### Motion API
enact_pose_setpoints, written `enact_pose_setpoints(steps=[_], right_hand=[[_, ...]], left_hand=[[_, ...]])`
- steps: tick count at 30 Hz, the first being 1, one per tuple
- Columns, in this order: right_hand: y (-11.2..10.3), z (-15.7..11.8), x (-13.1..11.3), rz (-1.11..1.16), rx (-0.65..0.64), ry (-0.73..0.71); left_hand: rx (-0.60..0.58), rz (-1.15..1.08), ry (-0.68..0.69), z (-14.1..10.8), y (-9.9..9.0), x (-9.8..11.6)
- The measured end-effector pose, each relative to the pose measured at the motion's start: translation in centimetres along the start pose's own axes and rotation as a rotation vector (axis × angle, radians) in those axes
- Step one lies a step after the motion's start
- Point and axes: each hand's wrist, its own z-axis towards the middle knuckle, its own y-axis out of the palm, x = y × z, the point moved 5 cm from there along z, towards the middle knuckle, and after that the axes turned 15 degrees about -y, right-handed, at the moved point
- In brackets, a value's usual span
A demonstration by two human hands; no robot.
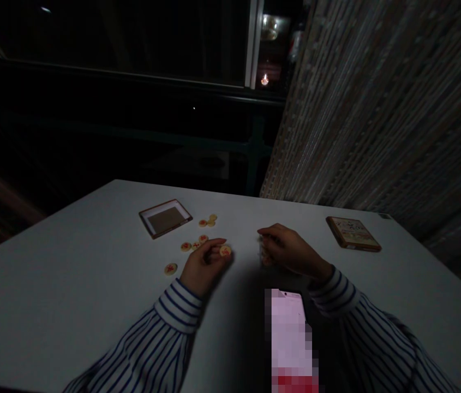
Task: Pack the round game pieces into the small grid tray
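Note:
My left hand (pixel 205 267) is closed around a round Chinese chess piece (pixel 225 250), its red character facing up, between thumb and fingers. Just beyond and beside that hand lie several more pieces, among them one with a red mark (pixel 186 246). A single chess piece (pixel 170 268) rests apart, nearer to me. To the right, my right hand (pixel 289 248) has its fingers bent together over a small cluster of chess pieces (pixel 267 258), which seem to sit in a clear holder. What its fingertips grip is hidden in the dim light.
An open shallow box part (pixel 165 218) lies at the back left of the white table (pixel 91 273). At the right is a printed box (pixel 353 233). A lit phone (pixel 291 338) lies between my forearms. A string curtain (pixel 336 109) hangs behind the table.

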Motion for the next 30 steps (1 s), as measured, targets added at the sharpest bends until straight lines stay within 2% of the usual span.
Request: enact_pose_setpoints(steps=[5,14,19,25,30], right_hand=[[-1.5,-0.4,0.9,0.007,0.067,0.016],[-3.9,-0.9,1.9,-0.019,0.134,0.040],[-4.1,-1.1,2.1,-0.029,0.125,0.043],[-3.7,-1.0,2.4,-0.043,0.075,0.036],[-2.6,-0.3,2.1,-0.066,-0.020,-0.008]], left_hand=[[-0.088,-0.041,-0.089,0.3,1.7,0.2],[-0.096,-0.081,-0.092,1.6,5.2,2.3],[-0.129,-0.181,-0.097,2.6,7.0,2.2],[-0.081,-0.236,-0.176,3.3,7.1,0.2],[-0.054,-0.246,-0.174,3.4,6.8,-0.6]])
